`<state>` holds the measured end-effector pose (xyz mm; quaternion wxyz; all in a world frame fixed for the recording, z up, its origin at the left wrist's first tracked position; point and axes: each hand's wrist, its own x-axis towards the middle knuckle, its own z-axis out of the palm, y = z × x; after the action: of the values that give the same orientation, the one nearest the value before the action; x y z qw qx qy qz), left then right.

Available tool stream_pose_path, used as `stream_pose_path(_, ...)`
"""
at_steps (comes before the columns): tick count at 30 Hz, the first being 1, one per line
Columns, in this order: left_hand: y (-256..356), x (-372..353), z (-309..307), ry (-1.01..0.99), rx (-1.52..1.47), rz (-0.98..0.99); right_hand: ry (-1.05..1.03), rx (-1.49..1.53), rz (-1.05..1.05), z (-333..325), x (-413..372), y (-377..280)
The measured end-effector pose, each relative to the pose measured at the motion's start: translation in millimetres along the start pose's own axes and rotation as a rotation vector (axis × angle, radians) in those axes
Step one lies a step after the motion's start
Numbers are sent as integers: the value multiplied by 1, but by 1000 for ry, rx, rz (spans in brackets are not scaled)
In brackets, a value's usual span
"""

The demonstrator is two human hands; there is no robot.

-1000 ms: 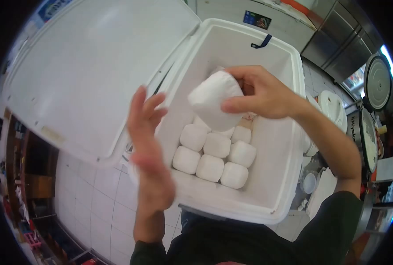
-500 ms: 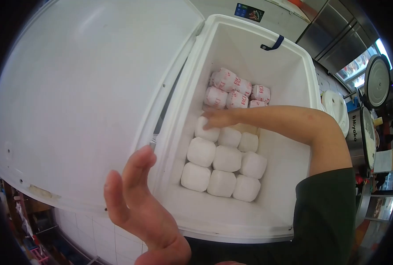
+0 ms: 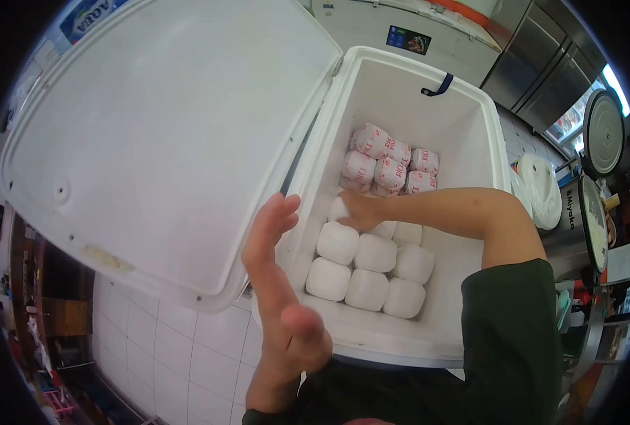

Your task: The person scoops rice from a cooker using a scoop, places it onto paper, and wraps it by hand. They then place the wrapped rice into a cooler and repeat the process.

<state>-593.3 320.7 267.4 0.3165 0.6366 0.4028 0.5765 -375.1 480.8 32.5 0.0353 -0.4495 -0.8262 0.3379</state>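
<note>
Inside the white cooler box (image 3: pixel 496 131), my right hand (image 3: pixel 359 210) is closed around a plain white wrapped pack (image 3: pixel 338 210) by the left wall. Its fingertips are partly hidden. Rows of similar white packs (image 3: pixel 375 253) fill the near part of the box. Beyond my hand are several stacked packs (image 3: pixel 391 172) in white wrapping with red "RICE" print. My left hand (image 3: pixel 283 290) is raised at the near left corner of the box, empty, its fingers stretched upward and thumb apart.
The cooler's big white lid (image 3: pixel 173 142) hangs open on the left. A rice cooker (image 3: pixel 577 219) marked Miyako stands at the right with its lid (image 3: pixel 603 133) up. A steel fridge (image 3: pixel 535 60) is at the far right, and wooden shelving (image 3: pixel 63 304) at the lower left.
My right hand has closed on the white pack at the left wall. My left hand has turned and shifted right and up. The view has moved, showing more floor and lid.
</note>
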Motion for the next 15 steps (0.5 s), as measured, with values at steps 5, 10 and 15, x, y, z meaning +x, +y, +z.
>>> stream_pose_path(5,-2,1,-3,-51,-56,25,-273,246,230,-46,2,-37)
stream_pose_path(10,0,2,5,-9,82,11,-293,213,407,-58,17,-25)
stream_pose_path(15,-1,1,2,-43,10,4,-514,-354,277,-121,13,-86)
